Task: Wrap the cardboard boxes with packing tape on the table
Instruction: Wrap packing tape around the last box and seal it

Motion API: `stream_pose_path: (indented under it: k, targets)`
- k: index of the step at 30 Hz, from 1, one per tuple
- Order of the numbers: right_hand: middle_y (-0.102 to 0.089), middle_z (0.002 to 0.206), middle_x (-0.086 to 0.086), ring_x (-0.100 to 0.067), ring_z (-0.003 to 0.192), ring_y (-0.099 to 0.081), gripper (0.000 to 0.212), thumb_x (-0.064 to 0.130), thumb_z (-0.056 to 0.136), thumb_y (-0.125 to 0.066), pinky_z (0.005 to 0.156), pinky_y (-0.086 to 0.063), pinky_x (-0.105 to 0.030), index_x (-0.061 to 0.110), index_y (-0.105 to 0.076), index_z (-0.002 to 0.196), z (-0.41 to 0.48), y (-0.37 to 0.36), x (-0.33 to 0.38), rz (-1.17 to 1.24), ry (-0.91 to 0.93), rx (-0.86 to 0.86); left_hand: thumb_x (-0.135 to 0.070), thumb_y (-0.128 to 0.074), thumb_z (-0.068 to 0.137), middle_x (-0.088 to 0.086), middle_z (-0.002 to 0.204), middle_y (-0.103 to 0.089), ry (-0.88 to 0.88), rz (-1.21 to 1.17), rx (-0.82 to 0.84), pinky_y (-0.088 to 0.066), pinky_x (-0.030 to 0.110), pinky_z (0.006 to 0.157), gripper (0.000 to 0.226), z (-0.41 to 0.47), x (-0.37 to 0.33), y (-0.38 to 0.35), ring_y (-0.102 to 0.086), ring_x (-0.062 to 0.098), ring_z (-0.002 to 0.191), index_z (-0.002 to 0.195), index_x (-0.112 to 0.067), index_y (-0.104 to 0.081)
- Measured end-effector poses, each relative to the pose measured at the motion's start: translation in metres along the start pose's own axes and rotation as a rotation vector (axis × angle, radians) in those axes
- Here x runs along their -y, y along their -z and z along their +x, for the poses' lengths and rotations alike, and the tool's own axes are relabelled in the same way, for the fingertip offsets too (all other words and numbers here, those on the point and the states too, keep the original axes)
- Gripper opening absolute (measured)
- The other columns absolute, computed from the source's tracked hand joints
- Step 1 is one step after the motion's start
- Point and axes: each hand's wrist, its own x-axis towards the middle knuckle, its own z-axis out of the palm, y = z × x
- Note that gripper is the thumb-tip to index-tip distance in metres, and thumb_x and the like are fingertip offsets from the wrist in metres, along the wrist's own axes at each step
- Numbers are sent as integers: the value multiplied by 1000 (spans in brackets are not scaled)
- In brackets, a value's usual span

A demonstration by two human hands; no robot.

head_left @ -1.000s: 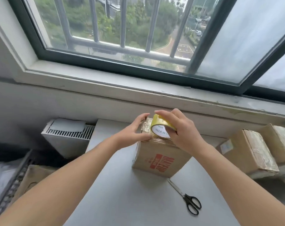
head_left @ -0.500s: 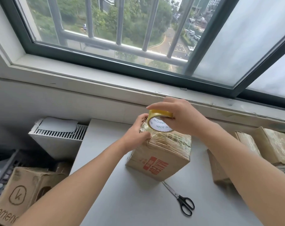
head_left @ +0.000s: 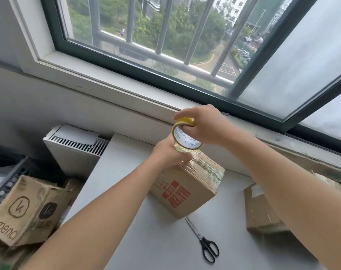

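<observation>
Yellow tape roll (head_left: 186, 134), right hand (head_left: 204, 125) hooked through its core, should pull taut while left hand (head_left: 168, 153) clamps the cardboard box (head_left: 187, 185) by the table (head_left: 146, 240)'s far edge.

Upper-floor room: barred window (head_left: 165, 36), radiator (head_left: 76, 147).

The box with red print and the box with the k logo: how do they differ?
The red-print box stands on the table; the k-logo box lies off it, lower. The left hand holds the red-print box; nobody touches the k-logo box. Both are brown cardboard.
</observation>
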Motion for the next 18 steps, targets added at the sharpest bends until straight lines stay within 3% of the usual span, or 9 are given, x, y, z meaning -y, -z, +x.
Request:
stream_pose_path:
  k: [2, 4, 8, 10, 13, 16, 18]
  targets:
    - [-73, 114, 3, -20, 104, -64, 34, 28, 93, -62, 84, -50, -30, 38, -71, 124, -1, -1, -1, -40, 9, 6, -50, -77, 69, -12, 100, -69, 34, 60, -104, -56, 36, 92, 46, -1, -11, -8, -64, 17, 102, 110, -39, -59]
    - [-72, 110, 1, -23, 104, -63, 33, 30, 92, -62, 86, -52, -36, 36, -71, 123, -3, -6, -4, -23, 25, -30, -66, -76, 65, -15, 100, -68, 51, 80, -159, -54, 32, 88, 56, -1, -14, -21, -61, 14, 98, 111, -39, -63]
    - [-73, 109, 2, -23, 102, -63, 33, 32, 93, -62, 81, -48, -32, 35, -69, 125, -11, -20, -11, 34, 71, -41, -72, -74, 67, -19, 81, -61, 101, 79, -235, -41, 24, 65, 49, -5, -8, -39, -59, 14, 88, 98, -37, -62]
    - [-73, 112, 3, -23, 104, -63, 34, 31, 93, -62, 80, -46, -30, 36, -69, 126, -17, -19, -13, 28, 88, -36, -67, -80, 68, -18, 85, -64, 112, 44, -256, -45, 25, 70, 48, -5, -6, -39, -60, 13, 91, 101, -36, -63]
    - [-73, 117, 4, -23, 110, -63, 37, 24, 91, -60, 90, -51, -33, 38, -70, 124, -21, 3, -18, 6, 86, -10, -64, -85, 66, -14, 102, -68, 114, 8, -250, -49, 28, 83, 55, -9, 0, -35, -60, 12, 101, 107, -32, -66]
    - [-71, 119, 3, -23, 105, -63, 41, 22, 93, -55, 90, -55, -34, 44, -70, 124, -26, 28, -22, -69, 66, 101, -61, -85, 69, -17, 96, -68, 81, 30, -246, -46, 27, 82, 47, -14, 4, -33, -61, 12, 101, 102, -35, -66]
    - [-69, 124, 0, -25, 103, -64, 46, 22, 94, -52, 89, -56, -36, 48, -65, 129, -33, 40, -26, -126, 65, 173, -59, -87, 69, -16, 98, -70, 69, 14, -267, -49, 28, 88, 49, -15, 7, -34, -63, 13, 104, 108, -36, -69]
